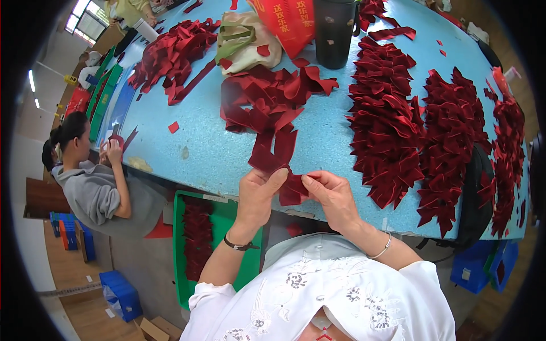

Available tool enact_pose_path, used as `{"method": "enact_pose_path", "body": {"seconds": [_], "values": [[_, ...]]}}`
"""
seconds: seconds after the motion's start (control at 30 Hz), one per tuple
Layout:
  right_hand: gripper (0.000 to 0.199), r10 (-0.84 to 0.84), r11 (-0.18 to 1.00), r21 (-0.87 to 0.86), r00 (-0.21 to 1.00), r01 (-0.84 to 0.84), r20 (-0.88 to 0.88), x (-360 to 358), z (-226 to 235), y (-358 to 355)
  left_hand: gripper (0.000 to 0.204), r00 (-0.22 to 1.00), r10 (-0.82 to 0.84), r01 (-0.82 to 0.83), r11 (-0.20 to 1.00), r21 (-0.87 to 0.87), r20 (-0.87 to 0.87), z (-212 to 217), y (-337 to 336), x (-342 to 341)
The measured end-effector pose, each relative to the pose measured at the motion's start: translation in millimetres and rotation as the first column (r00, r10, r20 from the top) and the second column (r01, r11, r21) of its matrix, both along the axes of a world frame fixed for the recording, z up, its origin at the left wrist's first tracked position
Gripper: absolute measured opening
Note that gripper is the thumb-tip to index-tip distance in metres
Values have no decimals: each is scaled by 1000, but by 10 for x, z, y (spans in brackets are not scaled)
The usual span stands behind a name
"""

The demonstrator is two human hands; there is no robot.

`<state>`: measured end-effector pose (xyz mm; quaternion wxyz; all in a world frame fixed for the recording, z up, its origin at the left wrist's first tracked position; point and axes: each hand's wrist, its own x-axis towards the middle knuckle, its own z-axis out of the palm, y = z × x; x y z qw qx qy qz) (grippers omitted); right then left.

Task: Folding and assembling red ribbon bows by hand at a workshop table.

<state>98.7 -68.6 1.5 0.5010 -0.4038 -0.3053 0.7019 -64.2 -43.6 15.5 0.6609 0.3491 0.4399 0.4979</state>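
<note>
A dark red velvet ribbon piece (293, 191) is stretched between my two hands at the table's near edge. My left hand (256, 192) pinches its left side between thumb and fingers. On the right side, my right hand (334, 198) grips it with thumb and fingertips. Just beyond them, a ribbon strip (273, 152) trails from a loose heap of red ribbon pieces (261, 94). Whether that strip joins the held piece is hidden by my left hand. To the right lies a long row of folded red ribbon pieces (384, 122).
The blue table (199, 142) carries more ribbon rows (452, 136) and another heap (173, 54). A black tumbler (334, 34) and cloth bag (247, 42) stand at the back. Below sits a green crate (227, 221). A black bag (476, 199) hangs right; a co-worker (96, 176) sits left.
</note>
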Motion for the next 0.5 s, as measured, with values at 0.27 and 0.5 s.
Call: {"method": "enact_pose_path", "body": {"seconds": [0.27,0.5], "values": [[18,-239,964,155,958,215,160,-69,-64,10,23,993,-53,62,995,-80,107,-139,-28,28],[19,-356,920,309,845,242,399,-87,-139,79,28,986,-42,51,997,-53,162,-93,44,161]]}}
